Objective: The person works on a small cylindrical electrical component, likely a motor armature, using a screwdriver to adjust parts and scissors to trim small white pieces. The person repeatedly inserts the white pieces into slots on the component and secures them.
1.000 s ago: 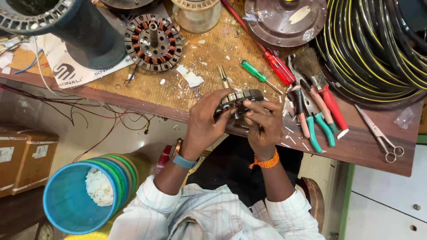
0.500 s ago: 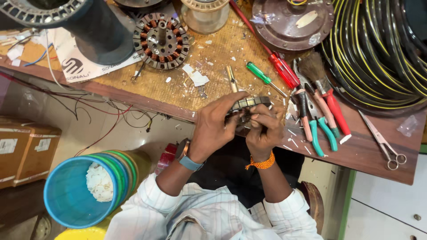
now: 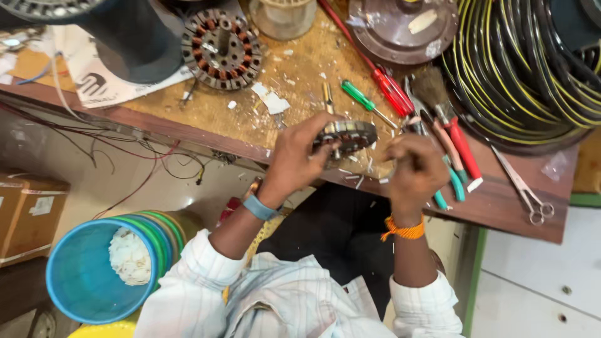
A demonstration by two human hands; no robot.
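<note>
1. The small stator core (image 3: 345, 135), a ring of grey laminations with slots, sits at the near edge of the wooden bench (image 3: 206, 112), gripped by the left hand (image 3: 294, 159), whose fingers wrap its near side and tilt it on edge.
2. A second ago both hands closed over this core together; now the right hand (image 3: 413, 169) has come off it and sits just to its right, curled into a loose fist. Whether it pinches anything small, I cannot tell. The core is thus held by one hand only, its far face open to view.
3. White scraps and slivers (image 3: 360, 178) lie on the bench edge directly below the core.
4. Just beyond the core lie a green-handled screwdriver (image 3: 362, 96) and a red-handled screwdriver (image 3: 391, 92); to its right, behind the right fist, pliers (image 3: 447, 181) with teal grips and a red-handled brush (image 3: 447, 122) crowd the space.
5. Well left of and beyond the core rests a larger wound stator (image 3: 220, 49) with copper coils.
6. Far right of the core, coils of black-and-yellow wire (image 3: 526, 75) and scissors (image 3: 524, 191).
7. Below and left of the core, off the bench, stands a blue bucket (image 3: 81, 275) of white scraps.
</note>
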